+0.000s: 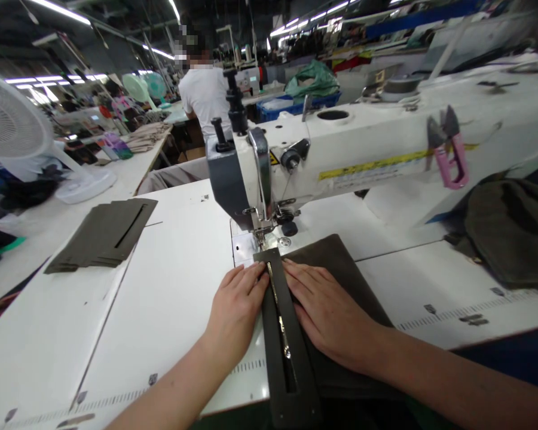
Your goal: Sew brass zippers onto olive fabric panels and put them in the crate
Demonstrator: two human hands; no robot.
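A dark olive frame-like strip [300, 364] with a long slot lies under my hands, its far end close to the sewing machine's presser foot [260, 237]. A gold-toothed zipper [274, 291] with a metal slider shows in the slot. My left hand [238, 301] rests on the strip's left edge, fingers pointing at the needle area. My right hand [329, 307] lies with fingers stretched along the right edge, over a dark olive fabric panel [341, 257]. Neither hand is wrapped around anything. What lies beneath the fingertips is hidden.
The white sewing machine [358, 143] arches over the table, with pink-handled thread snips [448, 149] on its arm. Stacked olive pieces [103, 233] lie left. More dark fabric [515, 233] sits right. Beyond are a white fan [13, 119] and a person in a white shirt [205, 95].
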